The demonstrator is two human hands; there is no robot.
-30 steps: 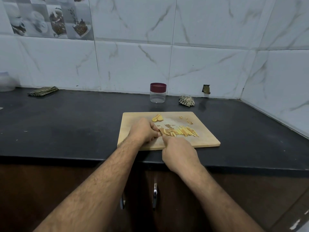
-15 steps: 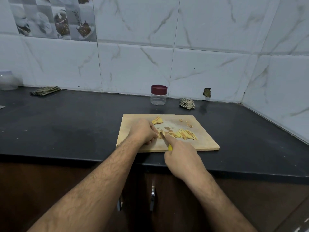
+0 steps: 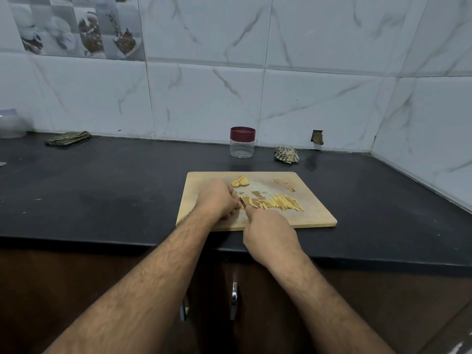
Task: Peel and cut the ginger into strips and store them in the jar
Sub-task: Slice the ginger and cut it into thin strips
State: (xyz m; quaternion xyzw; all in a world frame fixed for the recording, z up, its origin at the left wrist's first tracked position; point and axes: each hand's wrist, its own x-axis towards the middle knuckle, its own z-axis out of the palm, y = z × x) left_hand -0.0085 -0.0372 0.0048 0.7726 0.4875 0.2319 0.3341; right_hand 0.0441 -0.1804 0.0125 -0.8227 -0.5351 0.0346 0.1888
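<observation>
Here, nearest the camera, the right hand (image 3: 268, 229) curls round a knife (image 3: 243, 203) whose handle is hidden and whose blade shows just beyond the knuckles. The left hand (image 3: 217, 199), at ten o'clock from it, has its fingers curled down on a ginger piece that I cannot see under them. Both work at the near-left part of the board (image 3: 316, 215) on the dark bench (image 3: 102, 190).

Judging by the board, the cutting is well along: a spread of strips (image 3: 281, 202) lies at two o'clock from the right hand, while a chunk (image 3: 240, 181) at the far edge looks uncut. Small scraps (image 3: 287, 185) sit at the far right. Nothing is stored yet.

Farther on, at twelve o'clock, the jar (image 3: 242, 143) stands by the wall, empty and with its lid on; the lid must come off first. A crumpled cloth (image 3: 286, 155) lies right of it, a folded cloth (image 3: 67, 137) far left. Nothing blocks the path between board and jar.
</observation>
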